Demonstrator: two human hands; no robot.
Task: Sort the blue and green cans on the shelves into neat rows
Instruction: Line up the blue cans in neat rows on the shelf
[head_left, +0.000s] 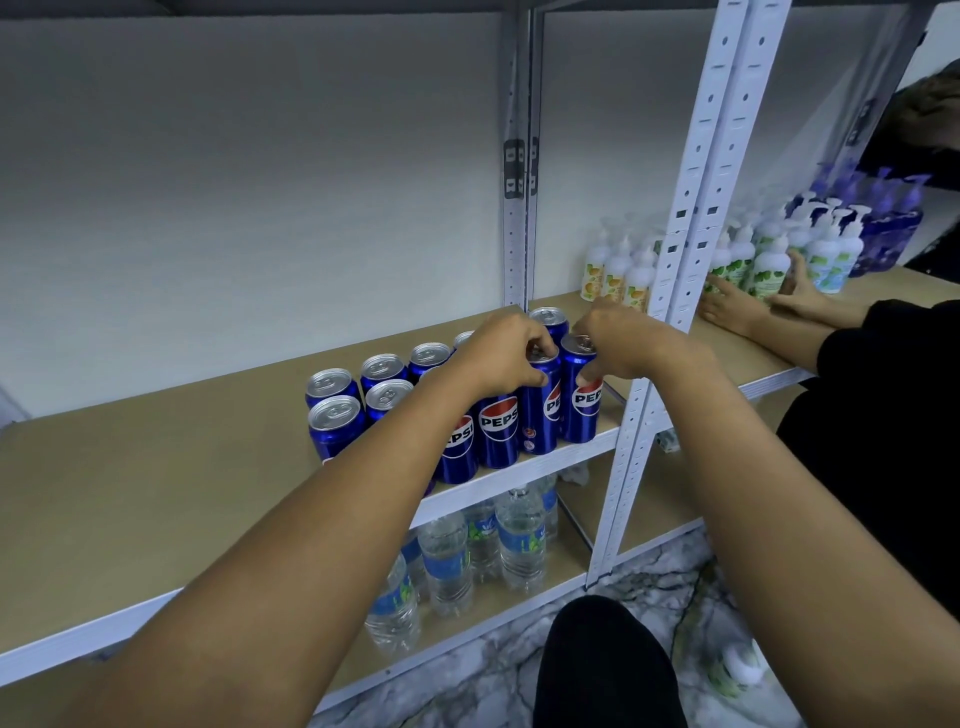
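Blue Pepsi cans (498, 426) in two rows at shelf (156, 457) front right corner. Left hand (501, 353) fingers grasp one can's top (543, 358), right hand (623, 343) grasps neighbour (582, 400), likely squaring front row. No green cans visible.

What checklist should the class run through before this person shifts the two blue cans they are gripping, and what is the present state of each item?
1. Left hand grips the top of a blue can: ok.
2. Right hand grips the end can: ok.
3. Both held cans stand upright on the shelf: ok.
4. Front row straight: not ok, the cans step back toward the right.
5. Green cans in sight for sorting: not ok, none visible.
6. Clear of the shelf post: cannot tell, the end can stands close to it.
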